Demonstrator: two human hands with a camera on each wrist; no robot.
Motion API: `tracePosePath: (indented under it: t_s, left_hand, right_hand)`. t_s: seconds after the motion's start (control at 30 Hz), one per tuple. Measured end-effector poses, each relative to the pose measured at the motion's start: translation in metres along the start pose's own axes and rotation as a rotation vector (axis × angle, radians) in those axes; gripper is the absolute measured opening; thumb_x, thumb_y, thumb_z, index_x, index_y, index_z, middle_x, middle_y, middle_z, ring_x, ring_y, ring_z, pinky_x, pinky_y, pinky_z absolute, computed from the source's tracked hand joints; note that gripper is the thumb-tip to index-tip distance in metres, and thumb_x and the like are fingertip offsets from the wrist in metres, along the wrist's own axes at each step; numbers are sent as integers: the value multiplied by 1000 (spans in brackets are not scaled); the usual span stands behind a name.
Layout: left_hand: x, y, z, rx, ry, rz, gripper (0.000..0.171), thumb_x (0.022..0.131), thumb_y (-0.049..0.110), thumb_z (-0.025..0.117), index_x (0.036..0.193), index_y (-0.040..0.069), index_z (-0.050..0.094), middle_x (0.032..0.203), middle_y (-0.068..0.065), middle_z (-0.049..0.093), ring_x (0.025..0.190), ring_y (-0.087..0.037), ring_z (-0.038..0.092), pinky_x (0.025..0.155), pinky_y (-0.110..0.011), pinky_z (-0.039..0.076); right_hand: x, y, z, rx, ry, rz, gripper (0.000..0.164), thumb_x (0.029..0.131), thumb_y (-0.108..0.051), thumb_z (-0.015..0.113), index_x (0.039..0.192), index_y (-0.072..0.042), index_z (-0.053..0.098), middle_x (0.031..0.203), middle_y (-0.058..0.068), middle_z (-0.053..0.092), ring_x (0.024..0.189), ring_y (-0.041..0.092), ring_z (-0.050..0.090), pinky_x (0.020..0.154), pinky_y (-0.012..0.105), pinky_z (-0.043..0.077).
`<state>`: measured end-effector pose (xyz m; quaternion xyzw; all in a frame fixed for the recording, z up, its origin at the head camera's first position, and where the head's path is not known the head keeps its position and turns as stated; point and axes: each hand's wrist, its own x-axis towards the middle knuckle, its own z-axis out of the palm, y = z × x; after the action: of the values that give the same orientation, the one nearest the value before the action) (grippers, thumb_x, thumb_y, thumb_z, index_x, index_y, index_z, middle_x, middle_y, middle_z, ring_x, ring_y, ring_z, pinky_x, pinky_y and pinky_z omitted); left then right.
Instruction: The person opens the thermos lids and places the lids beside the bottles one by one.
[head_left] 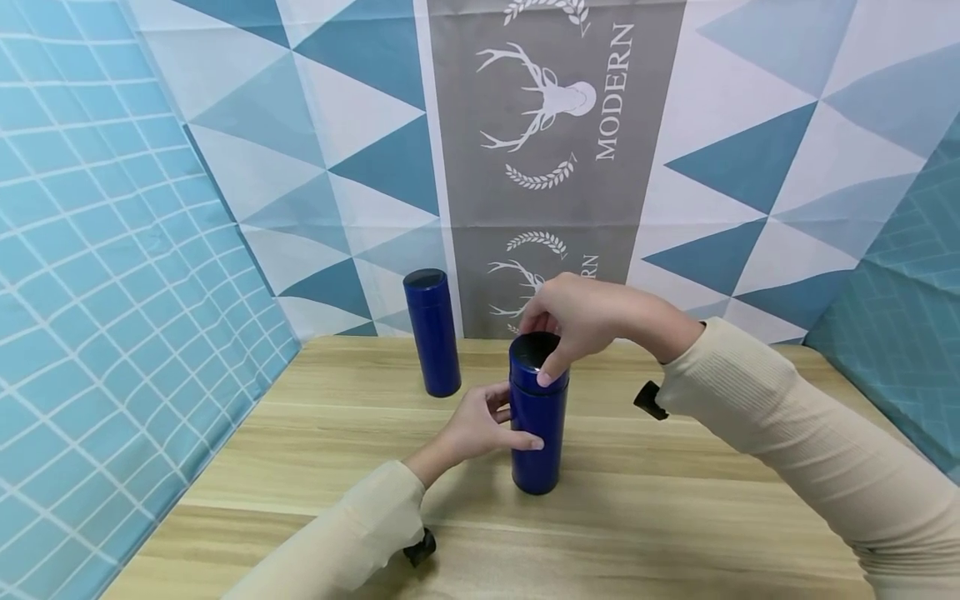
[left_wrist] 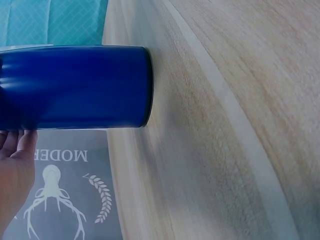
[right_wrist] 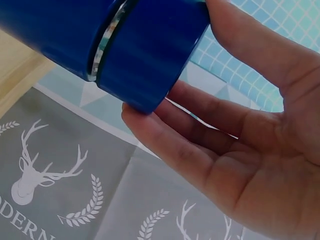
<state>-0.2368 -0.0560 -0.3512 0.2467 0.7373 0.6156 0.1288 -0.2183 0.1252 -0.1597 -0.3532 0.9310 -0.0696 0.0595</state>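
A blue thermos flask (head_left: 538, 467) stands upright on the wooden table, with a dark top on its blue lid (head_left: 525, 375). My left hand (head_left: 478, 423) grips the flask's body from the left, thumb across the front. From above and the right, my right hand (head_left: 581, 315) holds the lid between thumb and fingers. In the right wrist view, a thin silvery ring shows between the lid (right_wrist: 150, 55) and the body (right_wrist: 55, 35). The left wrist view shows the flask's lower body (left_wrist: 85, 87) and its dark base edge at the table.
A second blue flask (head_left: 433, 342) stands upright behind and left of the held one. Patterned cloth (head_left: 375, 167) hangs behind the table (head_left: 675, 517), and blue tiled cloth (head_left: 97, 250) lines the left side. Black straps (head_left: 420, 547) show near both cuffs.
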Motion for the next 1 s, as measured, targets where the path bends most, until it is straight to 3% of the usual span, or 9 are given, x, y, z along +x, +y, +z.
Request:
tracePosePath:
  t_s: [0.4,1.0]
  left_hand:
    - [2,-1,4,-13,-18,-1,72,71,5,82,136,8,52,137,-11,59,124,-22,59,105,-34,48]
    - [0,0,0,12,3,1,71,71,6,83,135,9,53,135,-10,60,123,-22,60,104,-34,49]
  right_hand:
    - [-4,-1,-3,-47,-23,-48,49,69,-23,87,113,-7,70,102,5,74,93,16,70,85,34,58]
    - [4,7,-7,-15,-67,-147,54,68,-19,87,117,-9,68,108,4,74,98,16,71,89,35,58]
